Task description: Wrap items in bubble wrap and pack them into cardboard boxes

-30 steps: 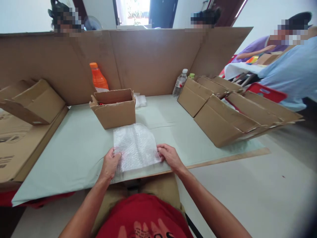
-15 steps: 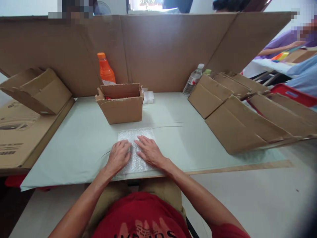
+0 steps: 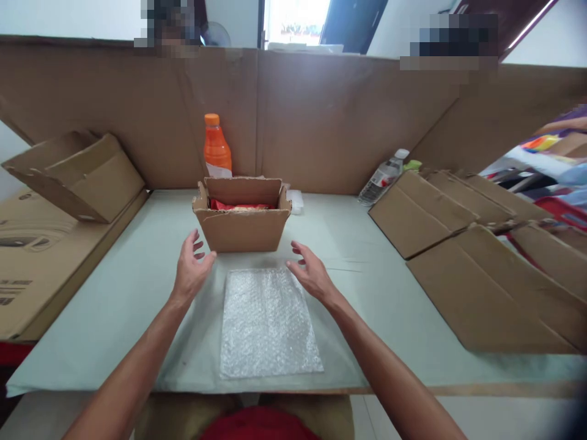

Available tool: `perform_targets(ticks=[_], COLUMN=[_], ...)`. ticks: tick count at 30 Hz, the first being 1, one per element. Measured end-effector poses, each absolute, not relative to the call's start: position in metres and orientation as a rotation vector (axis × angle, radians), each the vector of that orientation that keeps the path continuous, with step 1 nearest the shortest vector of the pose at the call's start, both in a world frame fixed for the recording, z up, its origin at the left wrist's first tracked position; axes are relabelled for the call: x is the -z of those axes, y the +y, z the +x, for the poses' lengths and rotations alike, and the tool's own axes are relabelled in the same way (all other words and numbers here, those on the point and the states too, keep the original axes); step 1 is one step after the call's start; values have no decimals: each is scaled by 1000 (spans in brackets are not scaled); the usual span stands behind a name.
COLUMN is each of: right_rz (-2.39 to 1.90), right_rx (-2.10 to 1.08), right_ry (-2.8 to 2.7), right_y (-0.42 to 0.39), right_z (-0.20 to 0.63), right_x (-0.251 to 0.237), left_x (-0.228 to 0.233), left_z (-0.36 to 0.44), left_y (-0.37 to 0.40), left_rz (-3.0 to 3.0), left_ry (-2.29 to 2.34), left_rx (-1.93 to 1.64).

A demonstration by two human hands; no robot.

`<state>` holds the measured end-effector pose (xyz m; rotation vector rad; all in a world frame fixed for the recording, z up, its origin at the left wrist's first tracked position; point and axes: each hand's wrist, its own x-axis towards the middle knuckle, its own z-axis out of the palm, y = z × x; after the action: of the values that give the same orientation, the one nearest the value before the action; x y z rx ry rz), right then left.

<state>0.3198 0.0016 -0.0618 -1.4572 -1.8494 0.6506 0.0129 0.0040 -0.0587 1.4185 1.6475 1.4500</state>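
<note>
A sheet of bubble wrap (image 3: pixel 270 327) lies flat near the front edge of the table. Beyond it stands an open cardboard box (image 3: pixel 245 232), with something red (image 3: pixel 238 206) inside that I can only partly see. My left hand (image 3: pixel 191 267) is raised beside the box's front left corner, fingers apart and holding nothing. On the other side, my right hand (image 3: pixel 312 272) hovers near the top right corner of the bubble wrap, also open, with its palm turned inward. Neither hand appears to touch the box.
An orange bottle (image 3: pixel 217 146) stands behind the box, beside small white packets (image 3: pixel 296 201). At right, a clear plastic bottle (image 3: pixel 383 177) leans by several cardboard boxes (image 3: pixel 486 287). Another open box (image 3: pixel 98 177) rests on a large carton (image 3: pixel 50 263) at left. A cardboard partition (image 3: pixel 321 122) closes the back.
Both hands have lifted off the bubble wrap and moved forward and apart, toward the sides of the box. The bubble wrap is now uncovered. The view has shifted.
</note>
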Motion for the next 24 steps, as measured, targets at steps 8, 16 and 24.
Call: perform_targets(ticks=[8,16,24], right_rz=[-1379,-1267,-1133], right_rx=[-816,-629,-447], right_ry=[-1808,-2503,-2409], right_y=[58,-104,-131], right_z=[302,396,357], right_x=[60,63,86], left_x=[56,78,82], left_z=[29,-26,-18], left_y=[50,-97,-127], left_rz=[1373,2330,2417], left_ry=[1635,1305,976], left_rx=[-1461,-799,-466])
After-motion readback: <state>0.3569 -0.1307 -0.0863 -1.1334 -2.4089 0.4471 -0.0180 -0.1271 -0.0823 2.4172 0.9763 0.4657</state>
